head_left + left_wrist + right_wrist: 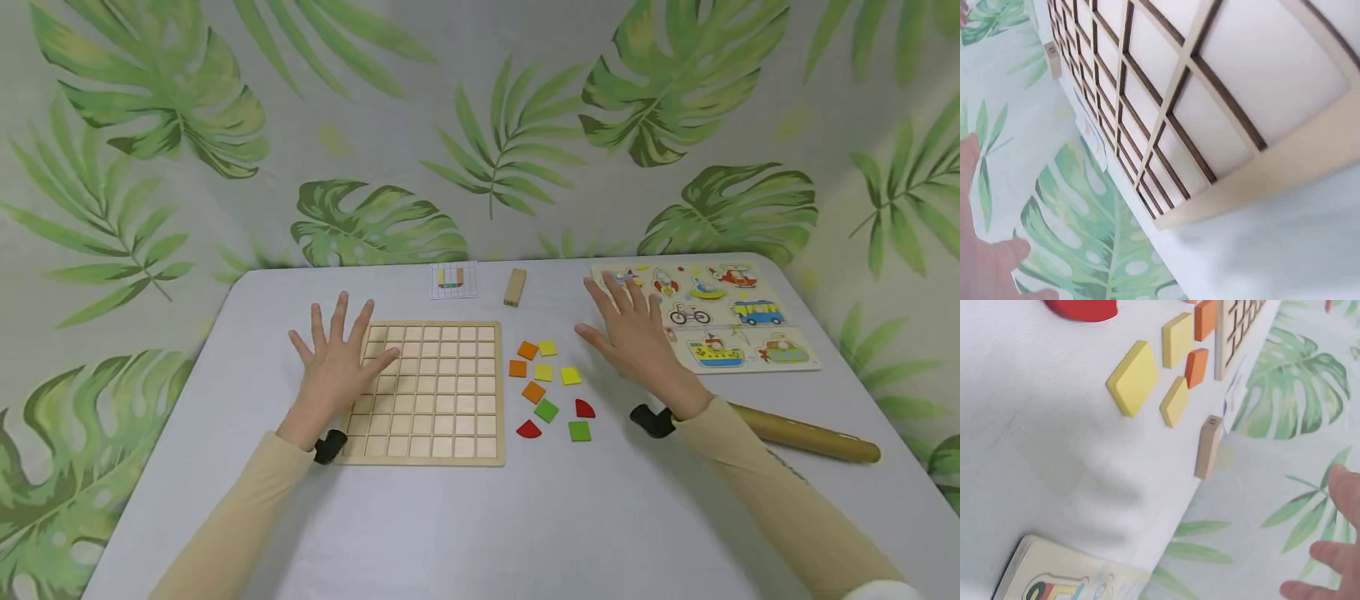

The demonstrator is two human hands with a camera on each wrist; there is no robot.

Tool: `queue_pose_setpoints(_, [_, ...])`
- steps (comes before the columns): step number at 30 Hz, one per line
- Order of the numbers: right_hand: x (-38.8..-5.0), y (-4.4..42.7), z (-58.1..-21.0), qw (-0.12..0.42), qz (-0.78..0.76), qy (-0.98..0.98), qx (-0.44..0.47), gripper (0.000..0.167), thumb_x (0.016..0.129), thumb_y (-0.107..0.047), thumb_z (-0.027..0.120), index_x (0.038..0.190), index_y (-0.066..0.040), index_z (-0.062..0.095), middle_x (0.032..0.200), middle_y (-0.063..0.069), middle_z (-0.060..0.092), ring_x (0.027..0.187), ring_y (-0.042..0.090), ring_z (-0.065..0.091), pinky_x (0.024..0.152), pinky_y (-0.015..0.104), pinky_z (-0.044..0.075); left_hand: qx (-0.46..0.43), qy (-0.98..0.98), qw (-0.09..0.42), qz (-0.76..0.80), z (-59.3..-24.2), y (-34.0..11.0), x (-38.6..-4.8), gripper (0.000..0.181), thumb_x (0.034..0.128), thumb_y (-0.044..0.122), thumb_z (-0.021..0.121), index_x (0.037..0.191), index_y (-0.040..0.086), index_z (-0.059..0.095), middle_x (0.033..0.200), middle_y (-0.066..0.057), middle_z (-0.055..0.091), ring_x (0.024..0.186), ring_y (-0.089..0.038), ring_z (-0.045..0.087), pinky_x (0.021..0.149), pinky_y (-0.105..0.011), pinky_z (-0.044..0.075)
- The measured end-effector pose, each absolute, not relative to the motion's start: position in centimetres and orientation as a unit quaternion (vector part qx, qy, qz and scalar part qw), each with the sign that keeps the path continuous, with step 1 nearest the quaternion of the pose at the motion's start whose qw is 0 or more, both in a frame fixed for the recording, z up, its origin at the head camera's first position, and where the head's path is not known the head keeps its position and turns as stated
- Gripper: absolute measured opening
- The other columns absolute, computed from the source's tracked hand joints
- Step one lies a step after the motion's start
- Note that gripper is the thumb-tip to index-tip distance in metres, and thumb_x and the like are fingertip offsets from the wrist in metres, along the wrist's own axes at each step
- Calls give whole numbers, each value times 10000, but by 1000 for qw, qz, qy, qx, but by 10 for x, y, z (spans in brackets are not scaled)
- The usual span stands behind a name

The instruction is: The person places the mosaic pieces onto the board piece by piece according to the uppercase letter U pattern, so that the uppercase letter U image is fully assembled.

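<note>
The pale surface [465,533] before you runs back, with rounded far corners, to a light backdrop [517,117] printed with green leaves. Your left grip [335,371] is spread wide, fingers straight, its thumb over the left part of the wooden grid board [442,383], which lies flat, left of centre. Just beside the board's right edge, ten coloured pieces [543,372] lie scattered: orange, yellow and green squares and two red quarter-rounds. Your right grip [637,337] is likewise spread and holds nothing, over the left side of the picture puzzle [723,312] at far right. Near the surface's far edge sit a patterned card [453,281] and a wooden block [515,287]. A brown tube [813,435] lies partly hidden beneath your right sleeve [780,504].
</note>
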State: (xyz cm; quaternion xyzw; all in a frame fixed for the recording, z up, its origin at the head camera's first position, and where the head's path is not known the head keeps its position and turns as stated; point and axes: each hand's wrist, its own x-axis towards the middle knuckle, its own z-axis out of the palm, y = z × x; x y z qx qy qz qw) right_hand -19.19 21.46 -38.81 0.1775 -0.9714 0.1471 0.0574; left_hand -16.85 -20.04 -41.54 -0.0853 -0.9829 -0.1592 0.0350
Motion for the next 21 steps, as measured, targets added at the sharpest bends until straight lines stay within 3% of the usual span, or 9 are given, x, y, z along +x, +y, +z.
queue_pose_setpoints(6, [-200,207,-392,48,296,-927,225,605,970,-250,583,1478,-44,328,1505,201,309,1363,395,275,1088,547,213,-141,-963,-22,-227,-417,-224,-168,762,954,471,532,1533,100,204,1584,-180,38,1400,-458,-118,989,-731,-75])
queue_pose_setpoints(12, [-205,194,-394,-15,479,-854,201,448,967,-101,571,1378,24,444,1380,219,469,1242,365,454,1016,506,369,-213,-921,-104,-309,-433,-254,-172,740,905,254,669,1472,-37,293,1548,-238,167,1400,-485,3,1017,-716,1])
queue_pose_setpoints(15, [-209,190,-401,-53,542,-820,173,373,973,-74,553,1318,51,488,1324,227,513,1210,359,490,1012,477,385,-224,-909,-138,-323,-441,-262,-171,809,868,245,713,1477,-49,268,1551,-238,151,1398,-486,-27,1027,-699,-23])
queue_pose_setpoints(21, [-221,191,-422,-112,601,-782,121,343,964,-67,567,1271,75,511,1287,249,538,1186,381,500,917,223,440,-226,-917,-141,-297,-443,-265,-164,878,831,317,738,1480,-39,266,1547,-225,178,1387,-510,-23,1004,-723,-40])
